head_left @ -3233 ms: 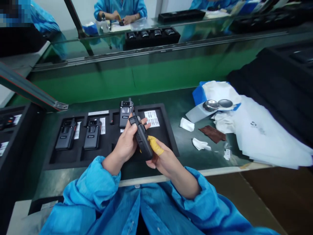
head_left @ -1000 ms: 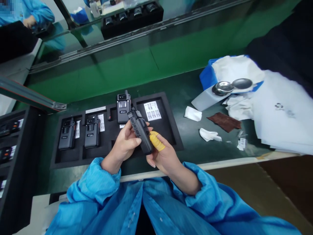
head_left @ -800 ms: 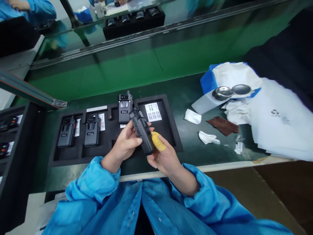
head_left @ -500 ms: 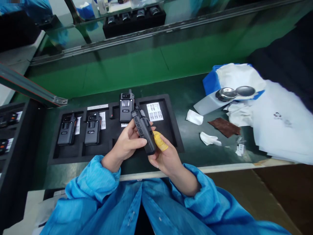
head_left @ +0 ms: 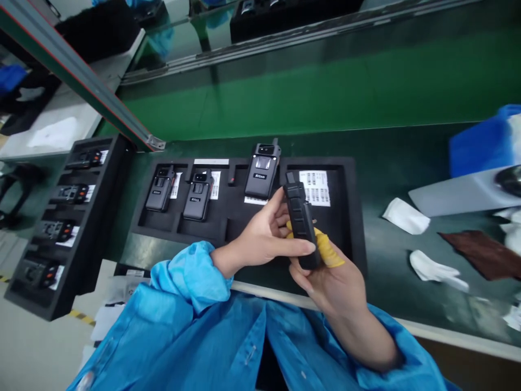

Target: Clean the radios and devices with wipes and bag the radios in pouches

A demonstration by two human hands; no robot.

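Observation:
Both hands hold one black handheld radio [head_left: 300, 222] upright, its button side towards me, above a black foam tray [head_left: 354, 228]. My left hand [head_left: 262, 239] grips its left side, thumb across the lower body. My right hand [head_left: 334, 277] cups it from below and behind, with a yellow finger cot [head_left: 325, 251] on the forefinger. In the tray another radio [head_left: 261, 172] leans upright in the third slot. Two more radios [head_left: 160, 187] [head_left: 197, 194] lie flat in the left slots. A barcode label sheet [head_left: 315, 187] lies in the right slot.
A second black foam tray [head_left: 106, 217] with several radios stands on the left, beyond the bench edge. White wipes [head_left: 405, 215] [head_left: 431, 267], a brown cloth [head_left: 480, 252] and a blue box [head_left: 480, 144] lie on the green mat at right. A green conveyor [head_left: 285, 103] runs behind.
My view has swung left and down, so the tray and the right-hand clutter shifted right. Both hands still hold the radio, which now stands more upright.

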